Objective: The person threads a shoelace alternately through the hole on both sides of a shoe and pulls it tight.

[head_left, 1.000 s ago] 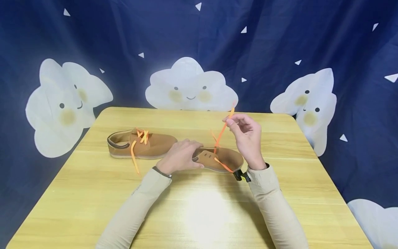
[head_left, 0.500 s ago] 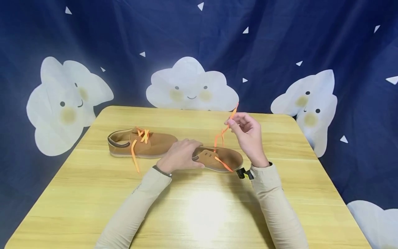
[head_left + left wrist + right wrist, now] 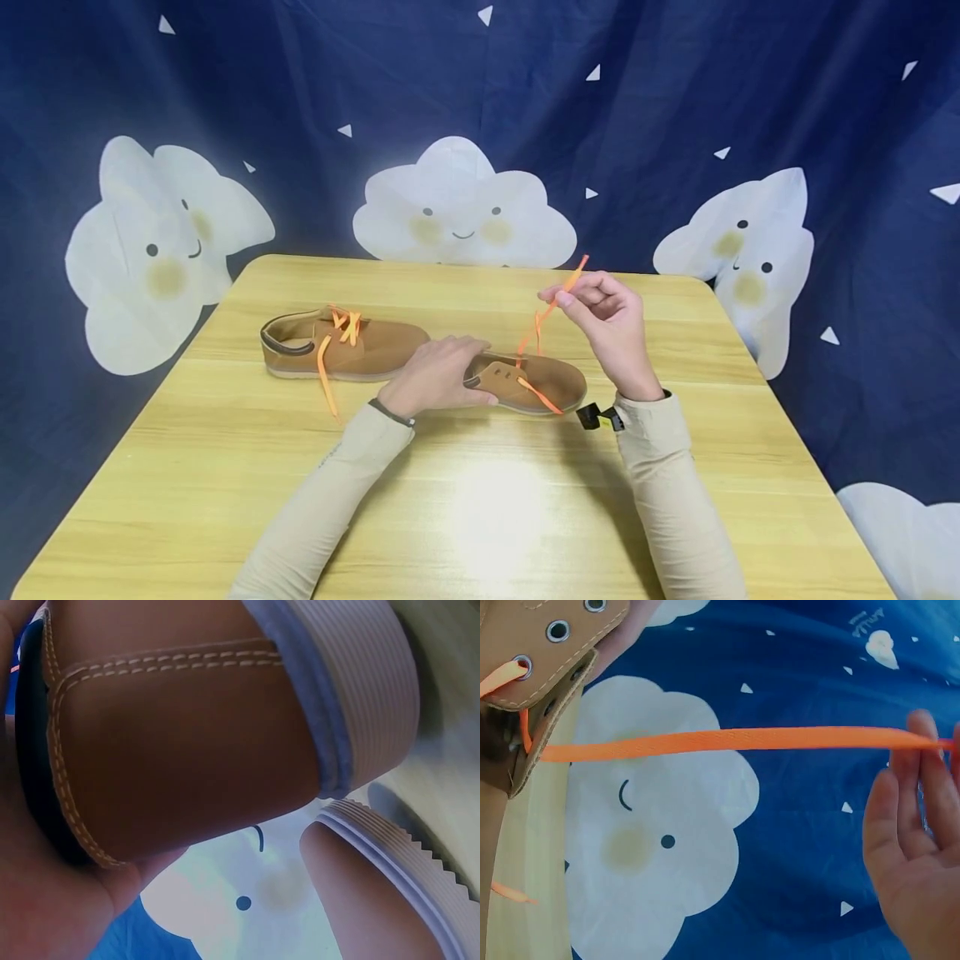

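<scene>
My left hand (image 3: 438,379) grips the heel of a brown shoe (image 3: 555,383) on the table, its fingers on the far side and thumb on the near side. The left wrist view shows the stitched heel (image 3: 180,750) close up against the palm. Above the toe, my right hand (image 3: 611,329) pinches an orange shoelace (image 3: 727,739) near its tip between thumb and fingers. From the shoe's far eyelet flap the lace runs straight to these fingers in the right wrist view. Its other end (image 3: 540,395) comes out of the near flap's front eyelet; two eyelets (image 3: 558,631) behind it are bare.
A second brown shoe (image 3: 386,346) with crossed orange laces stands just left of my left hand, one lace end hanging onto the wooden table (image 3: 225,500). A dark blue curtain (image 3: 300,75) with white clouds hangs behind the table's far edge.
My right hand has moved a little to the right, carrying the pinched lace end with it. A loose stretch of lace now hangs further right. My left hand has stayed on the heel.
</scene>
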Motion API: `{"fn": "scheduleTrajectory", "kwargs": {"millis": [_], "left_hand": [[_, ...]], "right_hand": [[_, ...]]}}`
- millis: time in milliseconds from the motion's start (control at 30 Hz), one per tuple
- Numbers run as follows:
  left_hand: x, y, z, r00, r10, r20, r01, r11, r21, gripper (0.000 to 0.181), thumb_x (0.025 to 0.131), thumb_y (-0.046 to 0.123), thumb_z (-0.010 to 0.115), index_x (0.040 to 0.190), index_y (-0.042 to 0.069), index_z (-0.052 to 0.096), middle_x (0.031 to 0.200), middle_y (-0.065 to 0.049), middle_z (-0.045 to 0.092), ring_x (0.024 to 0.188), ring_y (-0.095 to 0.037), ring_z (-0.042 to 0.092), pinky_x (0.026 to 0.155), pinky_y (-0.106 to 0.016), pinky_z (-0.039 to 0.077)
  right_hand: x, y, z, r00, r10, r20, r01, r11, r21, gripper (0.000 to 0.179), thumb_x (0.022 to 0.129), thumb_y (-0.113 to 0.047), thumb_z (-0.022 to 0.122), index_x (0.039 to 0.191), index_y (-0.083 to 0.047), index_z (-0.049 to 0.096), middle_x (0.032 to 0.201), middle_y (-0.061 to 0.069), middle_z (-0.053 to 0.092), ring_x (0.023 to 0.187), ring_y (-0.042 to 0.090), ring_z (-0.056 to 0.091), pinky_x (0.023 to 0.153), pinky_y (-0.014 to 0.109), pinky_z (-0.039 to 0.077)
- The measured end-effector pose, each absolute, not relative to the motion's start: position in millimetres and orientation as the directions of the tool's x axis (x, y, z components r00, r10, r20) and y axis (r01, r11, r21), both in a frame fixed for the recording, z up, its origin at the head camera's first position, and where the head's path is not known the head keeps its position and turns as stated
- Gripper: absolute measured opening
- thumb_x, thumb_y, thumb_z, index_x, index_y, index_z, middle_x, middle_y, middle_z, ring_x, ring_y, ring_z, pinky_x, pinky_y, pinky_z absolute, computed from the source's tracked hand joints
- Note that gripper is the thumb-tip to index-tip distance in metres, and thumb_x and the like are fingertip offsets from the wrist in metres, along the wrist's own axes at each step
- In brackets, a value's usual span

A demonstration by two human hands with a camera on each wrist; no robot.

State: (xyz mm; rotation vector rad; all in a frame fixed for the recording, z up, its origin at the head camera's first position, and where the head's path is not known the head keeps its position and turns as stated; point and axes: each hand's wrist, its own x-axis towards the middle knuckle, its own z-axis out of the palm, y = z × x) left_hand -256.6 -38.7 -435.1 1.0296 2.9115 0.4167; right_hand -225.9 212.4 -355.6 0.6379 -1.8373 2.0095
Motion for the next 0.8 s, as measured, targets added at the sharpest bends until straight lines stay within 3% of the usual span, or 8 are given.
{"fn": "scheduleTrajectory", "kwargs": {"millis": [167, 400, 700, 800], "left_hand": [[-256.3, -38.2, -435.2, -0.789, 0.613, 0.050, 0.603, 0.755, 0.258, 0.088, 0.079, 0.071, 0.076, 0.146, 0.017, 0.056, 0.127, -0.001, 0.069, 0.103, -0.019, 0.067, 0.065, -0.036, 0.053], [-256.8, -38.0, -436.1, -0.784, 0.616, 0.070, 0.612, 0.750, 0.253, 0.077, 0.080, 0.069, 0.077, 0.137, 0.019, 0.063, 0.093, 0.007, 0.064, 0.083, -0.014, 0.059, 0.055, -0.028, 0.045], [-256.7, -37.6, -435.3, -0.785, 0.615, 0.071, 0.610, 0.749, 0.258, 0.075, 0.080, 0.068, 0.078, 0.135, 0.019, 0.065, 0.087, 0.007, 0.062, 0.081, -0.015, 0.058, 0.052, -0.028, 0.043], [-257.7, -37.8, -435.5, -0.785, 0.616, 0.072, 0.611, 0.748, 0.258, 0.077, 0.079, 0.069, 0.077, 0.136, 0.018, 0.065, 0.085, 0.007, 0.060, 0.078, -0.014, 0.057, 0.050, -0.027, 0.042]], "right_hand": [[-222.7, 212.0, -353.4, -0.825, -0.035, 0.564, -0.558, -0.105, -0.823, 0.011, 0.098, -0.002, 0.066, 0.093, -0.011, 0.063, 0.092, 0.000, 0.082, 0.096, 0.016, 0.077, 0.101, 0.033, 0.056], [-214.9, 203.1, -348.3, -0.764, -0.011, 0.645, -0.637, -0.146, -0.757, 0.016, 0.097, 0.009, 0.061, 0.093, -0.006, 0.062, 0.093, 0.003, 0.082, 0.095, 0.019, 0.077, 0.101, 0.034, 0.056], [-206.8, 197.2, -341.8, -0.674, 0.039, 0.738, -0.724, -0.235, -0.649, 0.020, 0.094, 0.018, 0.056, 0.092, -0.002, 0.059, 0.091, 0.011, 0.081, 0.092, 0.025, 0.078, 0.093, 0.035, 0.058], [-207.4, 198.9, -342.0, -0.686, 0.008, 0.727, -0.707, -0.241, -0.665, 0.018, 0.092, 0.017, 0.059, 0.090, 0.000, 0.061, 0.090, 0.011, 0.080, 0.089, 0.024, 0.077, 0.091, 0.035, 0.059]]}}
